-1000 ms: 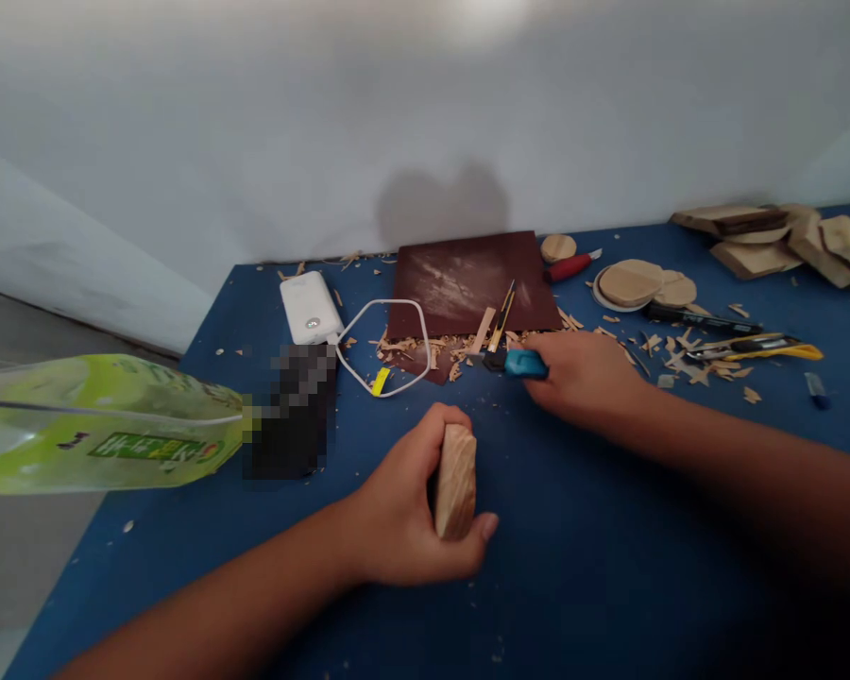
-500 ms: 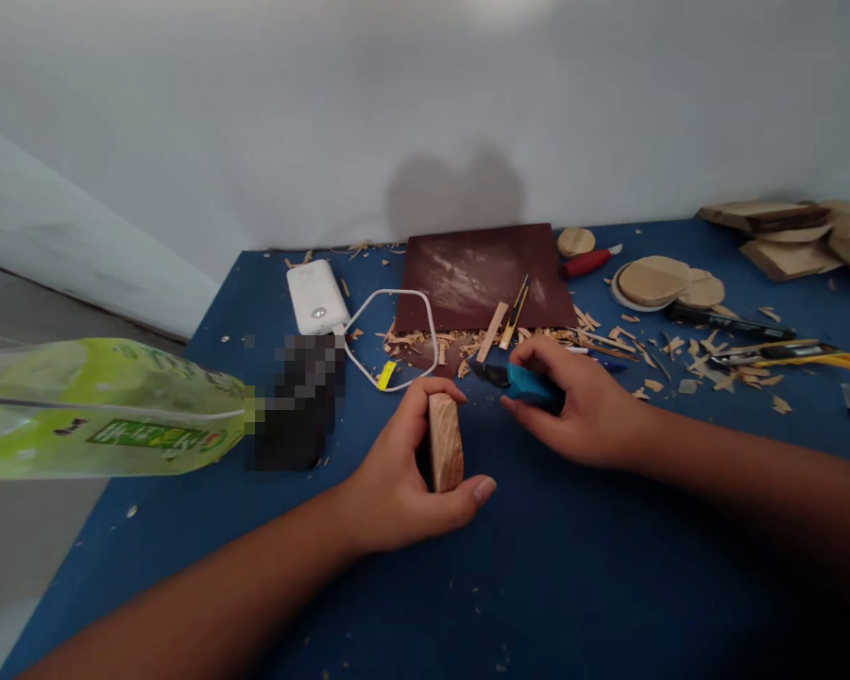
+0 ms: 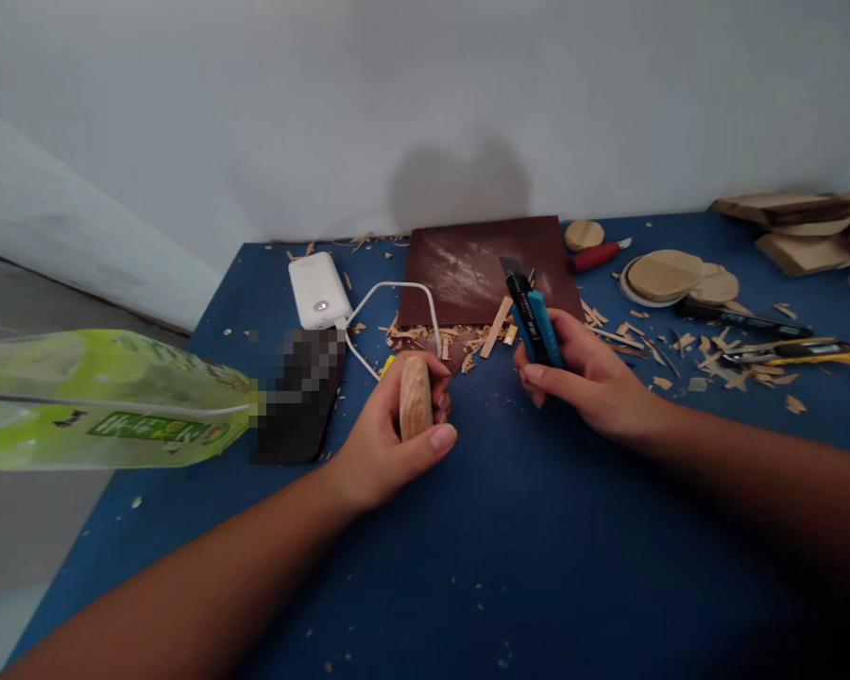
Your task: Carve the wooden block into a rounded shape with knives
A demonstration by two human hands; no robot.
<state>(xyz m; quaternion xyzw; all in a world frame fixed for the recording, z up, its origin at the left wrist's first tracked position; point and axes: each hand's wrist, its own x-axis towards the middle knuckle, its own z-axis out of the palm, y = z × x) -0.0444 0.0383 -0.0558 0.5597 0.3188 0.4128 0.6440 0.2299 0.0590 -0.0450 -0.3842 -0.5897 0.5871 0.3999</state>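
A small rounded piece of wood [image 3: 415,400] stands on edge in my left hand [image 3: 389,439], its narrow side facing me. The fingers curl round its far side and the thumb lies along the near end. My right hand [image 3: 587,373] grips a blue and black utility knife [image 3: 536,321], with the blade pointing up and away from me. Wood and blade are apart. Beyond the knife lies a dark red sheet of sandpaper [image 3: 460,269], with wood shavings [image 3: 467,342] along its near edge.
To the left are a white power bank [image 3: 318,291] with a cable, a dark phone [image 3: 294,425] and a green plastic bag [image 3: 113,406]. Wooden discs [image 3: 664,275], a red-handled knife [image 3: 599,256], a black marker [image 3: 743,318], a yellow cutter [image 3: 807,351] and wood blocks [image 3: 807,231] lie right.
My right hand has turned the knife from lying sideways to pointing upward. The left hand has moved slightly left and rotated the wood, its fingers now curled further in.
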